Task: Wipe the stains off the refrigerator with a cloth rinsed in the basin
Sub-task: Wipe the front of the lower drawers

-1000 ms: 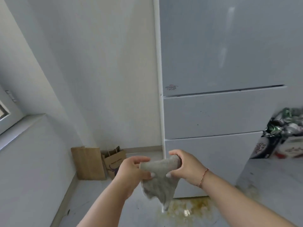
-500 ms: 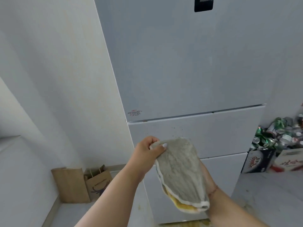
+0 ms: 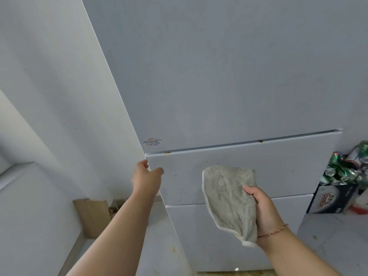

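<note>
Right hand (image 3: 262, 212) clenched on grey cloth (image 3: 229, 198), thumb across its front face, fingers hidden behind. Cloth spread flat, long axis running from upper left down to lower right; upper edge toward the refrigerator (image 3: 219, 76), lower white-trimmed corner hanging below the wrist with a yellowish patch at the hem. Cloth held in front of the middle drawer panel (image 3: 288, 166); contact with the panel cannot be told. Thin red bracelet (image 3: 273, 232) on the right wrist.

Left of the grip: left hand (image 3: 146, 176) open, holding nothing, fingertips at the left edge of the middle drawer panel, just under the seam.

Above the grip: small dark specks (image 3: 206, 161) on the panel, two brownish spots on the seam, red-printed label (image 3: 152, 142) on the upper door's lower left corner.

Right of the grip: dark carton (image 3: 330, 200) piled with crushed cans (image 3: 344, 168), beside the refrigerator.

Far left and low: brown board (image 3: 91, 216) and paper bag (image 3: 117, 206) against the wall.

Nothing between cloth and panel.
</note>
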`<state>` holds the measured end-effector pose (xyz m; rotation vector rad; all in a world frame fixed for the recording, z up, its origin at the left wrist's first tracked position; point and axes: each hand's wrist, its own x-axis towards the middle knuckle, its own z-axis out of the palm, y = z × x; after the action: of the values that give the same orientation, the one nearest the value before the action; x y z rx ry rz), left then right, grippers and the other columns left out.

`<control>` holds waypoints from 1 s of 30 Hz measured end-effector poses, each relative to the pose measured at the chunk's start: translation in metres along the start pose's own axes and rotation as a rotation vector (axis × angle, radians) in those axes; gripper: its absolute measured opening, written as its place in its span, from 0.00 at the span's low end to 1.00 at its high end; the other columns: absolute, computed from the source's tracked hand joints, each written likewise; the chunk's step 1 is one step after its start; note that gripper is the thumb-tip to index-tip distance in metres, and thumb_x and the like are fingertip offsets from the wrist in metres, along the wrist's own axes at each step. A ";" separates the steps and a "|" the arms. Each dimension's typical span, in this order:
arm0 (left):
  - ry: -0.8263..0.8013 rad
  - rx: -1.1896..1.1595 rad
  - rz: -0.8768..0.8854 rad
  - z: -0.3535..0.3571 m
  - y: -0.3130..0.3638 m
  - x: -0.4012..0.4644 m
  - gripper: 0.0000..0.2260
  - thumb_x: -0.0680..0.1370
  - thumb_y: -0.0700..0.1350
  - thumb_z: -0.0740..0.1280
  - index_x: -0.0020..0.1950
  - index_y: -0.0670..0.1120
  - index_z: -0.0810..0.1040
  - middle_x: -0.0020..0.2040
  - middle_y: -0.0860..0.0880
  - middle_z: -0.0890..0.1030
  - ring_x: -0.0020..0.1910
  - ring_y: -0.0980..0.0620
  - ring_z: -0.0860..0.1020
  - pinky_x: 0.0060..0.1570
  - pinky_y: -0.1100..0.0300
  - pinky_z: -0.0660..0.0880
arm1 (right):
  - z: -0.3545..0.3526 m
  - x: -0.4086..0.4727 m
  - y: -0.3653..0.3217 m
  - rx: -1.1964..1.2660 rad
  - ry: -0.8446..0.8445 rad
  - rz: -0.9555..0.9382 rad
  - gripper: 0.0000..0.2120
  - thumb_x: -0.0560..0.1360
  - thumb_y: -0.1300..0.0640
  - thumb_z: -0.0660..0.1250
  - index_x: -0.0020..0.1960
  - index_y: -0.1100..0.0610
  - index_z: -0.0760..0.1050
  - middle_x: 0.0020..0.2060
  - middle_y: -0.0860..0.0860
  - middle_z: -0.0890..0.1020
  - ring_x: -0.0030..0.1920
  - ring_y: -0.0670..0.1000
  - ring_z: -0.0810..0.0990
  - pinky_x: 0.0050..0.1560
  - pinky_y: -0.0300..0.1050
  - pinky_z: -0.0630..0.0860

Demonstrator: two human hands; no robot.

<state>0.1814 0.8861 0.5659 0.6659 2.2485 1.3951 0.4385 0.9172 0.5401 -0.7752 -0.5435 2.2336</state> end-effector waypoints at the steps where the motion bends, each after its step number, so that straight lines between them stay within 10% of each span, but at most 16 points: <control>1: 0.010 0.008 -0.008 -0.002 0.001 0.006 0.29 0.74 0.43 0.67 0.74 0.47 0.62 0.71 0.48 0.69 0.69 0.43 0.66 0.66 0.42 0.67 | 0.000 0.000 -0.001 -0.009 0.009 -0.007 0.18 0.77 0.53 0.58 0.59 0.62 0.77 0.51 0.61 0.83 0.48 0.60 0.83 0.49 0.53 0.76; 6: -0.024 -0.071 -0.047 -0.008 0.011 0.028 0.29 0.75 0.40 0.65 0.75 0.48 0.60 0.72 0.49 0.67 0.69 0.44 0.66 0.66 0.45 0.66 | 0.006 0.001 -0.003 -0.049 0.057 -0.068 0.15 0.78 0.55 0.56 0.55 0.62 0.77 0.48 0.59 0.85 0.45 0.57 0.85 0.48 0.52 0.75; 11: -0.116 -0.191 0.021 -0.008 0.022 0.033 0.18 0.75 0.27 0.55 0.55 0.45 0.75 0.44 0.50 0.78 0.44 0.50 0.73 0.39 0.63 0.67 | 0.009 -0.001 -0.006 -0.081 0.068 -0.112 0.19 0.71 0.53 0.61 0.57 0.62 0.77 0.51 0.60 0.83 0.50 0.59 0.83 0.52 0.54 0.75; 17: -0.176 -0.227 0.018 -0.016 0.021 0.034 0.18 0.77 0.27 0.53 0.59 0.43 0.74 0.52 0.47 0.76 0.50 0.48 0.71 0.53 0.58 0.62 | 0.016 -0.009 -0.002 -0.118 0.097 -0.166 0.23 0.68 0.50 0.63 0.58 0.62 0.77 0.52 0.60 0.83 0.54 0.59 0.82 0.56 0.55 0.74; 21: -0.168 -0.240 0.075 -0.017 0.027 0.028 0.15 0.77 0.28 0.53 0.51 0.44 0.73 0.43 0.49 0.75 0.41 0.49 0.71 0.41 0.62 0.66 | 0.015 -0.016 0.001 -0.069 0.138 -0.194 0.20 0.77 0.49 0.59 0.58 0.63 0.77 0.52 0.60 0.83 0.56 0.59 0.80 0.61 0.56 0.72; 26: -0.067 -0.103 0.073 -0.007 0.009 0.030 0.03 0.70 0.42 0.58 0.37 0.45 0.68 0.35 0.45 0.67 0.38 0.47 0.65 0.37 0.56 0.60 | 0.003 -0.028 -0.001 -0.041 0.197 -0.249 0.20 0.78 0.48 0.58 0.59 0.63 0.77 0.53 0.59 0.83 0.57 0.59 0.80 0.63 0.56 0.71; 30: 0.119 -0.025 0.074 -0.001 -0.009 0.002 0.16 0.81 0.51 0.53 0.40 0.42 0.69 0.38 0.44 0.70 0.41 0.43 0.69 0.42 0.50 0.67 | 0.000 -0.037 -0.010 -0.074 0.196 -0.309 0.18 0.79 0.49 0.58 0.57 0.61 0.77 0.52 0.57 0.84 0.55 0.56 0.81 0.61 0.55 0.73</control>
<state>0.1775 0.8833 0.5580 0.6810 2.3149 1.5327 0.4648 0.8968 0.5594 -0.8729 -0.6076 1.8413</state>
